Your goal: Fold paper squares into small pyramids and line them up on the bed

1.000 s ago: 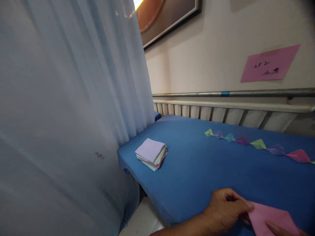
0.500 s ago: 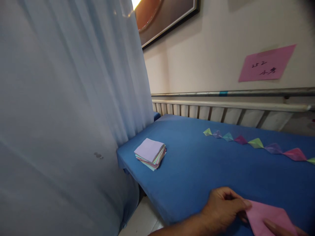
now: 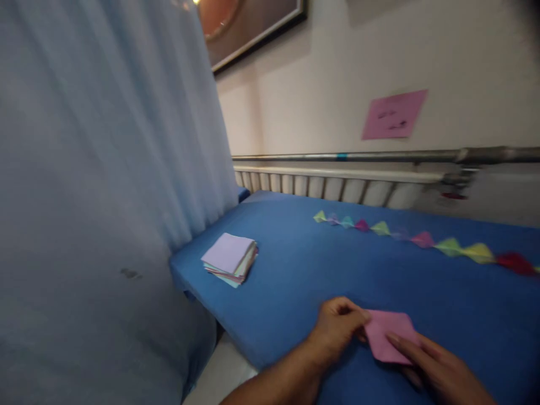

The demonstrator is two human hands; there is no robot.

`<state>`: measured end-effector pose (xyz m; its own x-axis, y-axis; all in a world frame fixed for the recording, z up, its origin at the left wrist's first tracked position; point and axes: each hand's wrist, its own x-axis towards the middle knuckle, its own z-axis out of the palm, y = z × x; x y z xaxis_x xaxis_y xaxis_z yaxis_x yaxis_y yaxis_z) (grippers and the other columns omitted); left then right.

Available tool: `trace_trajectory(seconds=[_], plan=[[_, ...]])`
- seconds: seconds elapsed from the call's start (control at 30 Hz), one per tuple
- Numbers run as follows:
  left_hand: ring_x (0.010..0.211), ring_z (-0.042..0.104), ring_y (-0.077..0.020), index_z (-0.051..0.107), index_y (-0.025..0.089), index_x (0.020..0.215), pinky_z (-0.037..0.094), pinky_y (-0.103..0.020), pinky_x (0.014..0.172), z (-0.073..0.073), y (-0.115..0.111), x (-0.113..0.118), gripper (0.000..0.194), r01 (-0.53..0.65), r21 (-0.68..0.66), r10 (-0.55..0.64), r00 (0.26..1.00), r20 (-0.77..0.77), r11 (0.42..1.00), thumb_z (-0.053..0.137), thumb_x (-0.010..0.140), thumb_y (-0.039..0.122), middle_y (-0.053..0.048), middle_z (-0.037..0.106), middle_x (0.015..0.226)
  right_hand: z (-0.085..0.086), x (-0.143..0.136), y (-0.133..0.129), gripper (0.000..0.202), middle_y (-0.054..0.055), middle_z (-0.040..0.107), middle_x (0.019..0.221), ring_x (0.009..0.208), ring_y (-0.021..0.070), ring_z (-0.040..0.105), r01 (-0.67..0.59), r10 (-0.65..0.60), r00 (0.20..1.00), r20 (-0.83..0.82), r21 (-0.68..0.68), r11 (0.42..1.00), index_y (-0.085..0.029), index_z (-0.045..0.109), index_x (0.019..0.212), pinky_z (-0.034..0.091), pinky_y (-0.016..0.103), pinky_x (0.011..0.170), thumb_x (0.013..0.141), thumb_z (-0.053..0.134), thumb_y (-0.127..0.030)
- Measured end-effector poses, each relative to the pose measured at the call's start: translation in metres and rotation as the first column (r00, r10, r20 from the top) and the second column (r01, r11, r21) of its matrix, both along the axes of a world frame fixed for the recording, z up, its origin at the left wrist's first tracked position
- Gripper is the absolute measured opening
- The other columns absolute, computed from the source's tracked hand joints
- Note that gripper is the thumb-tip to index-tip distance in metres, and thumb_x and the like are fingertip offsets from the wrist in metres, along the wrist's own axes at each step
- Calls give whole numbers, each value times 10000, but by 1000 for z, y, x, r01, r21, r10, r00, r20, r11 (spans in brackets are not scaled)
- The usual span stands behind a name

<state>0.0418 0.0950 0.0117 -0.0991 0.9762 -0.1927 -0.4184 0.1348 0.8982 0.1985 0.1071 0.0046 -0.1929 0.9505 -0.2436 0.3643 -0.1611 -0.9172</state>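
Note:
A pink piece of folded paper [image 3: 390, 323] is held between both hands above the blue sheet near the bottom of the view. My left hand [image 3: 340, 326] pinches its left corner between thumb and fingers. On the right side, my right hand [image 3: 434, 360] grips the paper, one digit lying across its face and other fingers behind it. A stack of coloured square papers [image 3: 230, 253], lilac on top, lies left of my hands on the bed. Beyond them runs a row of coloured paper diamonds [image 3: 382, 228], slanting toward the right edge.
The blue-covered bed [image 3: 287, 259] has a slatted rail [image 3: 324, 185] along its far side, against the wall. A pale blue curtain [image 3: 105, 169] hangs at the left. A pink handwritten note [image 3: 394, 115] is on the wall, with a framed picture [image 3: 257, 28] higher up.
The view has swung to the right, so things appear further left. More of my right hand and of the diamond row shows. Both hands still hold the pink paper.

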Motion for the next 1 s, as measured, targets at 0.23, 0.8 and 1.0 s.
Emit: trace_trajectory(seconds=[0.23, 0.8, 1.0], plan=[[433, 452, -74, 531, 163, 619, 356, -232, 484, 1, 0, 1, 427, 72, 26, -72, 997, -10, 997, 731, 509, 523, 31, 529, 491, 17, -6, -7, 426, -48, 376, 452, 450, 107, 345, -4, -2, 999, -54, -112, 994, -188, 568, 598, 258, 245, 457, 645, 594, -611], [833, 563, -165, 585, 178, 816, 415, -308, 805, 20, 39, -22, 103, 616, 362, 287, 221, -932, 699, 494, 832, 131, -32, 629, 848, 22, 21, 32, 218, 85, 669, 922, 820, 202, 546, -475, -46, 850, 524, 803, 359, -196, 660, 944, 409, 343, 749, 909, 446, -173], [810, 558, -191, 597, 167, 807, 412, -331, 760, -6, 16, -23, 187, 713, 228, 379, -58, -923, 663, 436, 884, 113, -57, 638, 841, -6, 24, 16, 182, 71, 664, 906, 767, 184, 503, -670, -86, 686, 722, 674, 312, -185, 646, 924, 344, 331, 703, 900, 473, -134]])
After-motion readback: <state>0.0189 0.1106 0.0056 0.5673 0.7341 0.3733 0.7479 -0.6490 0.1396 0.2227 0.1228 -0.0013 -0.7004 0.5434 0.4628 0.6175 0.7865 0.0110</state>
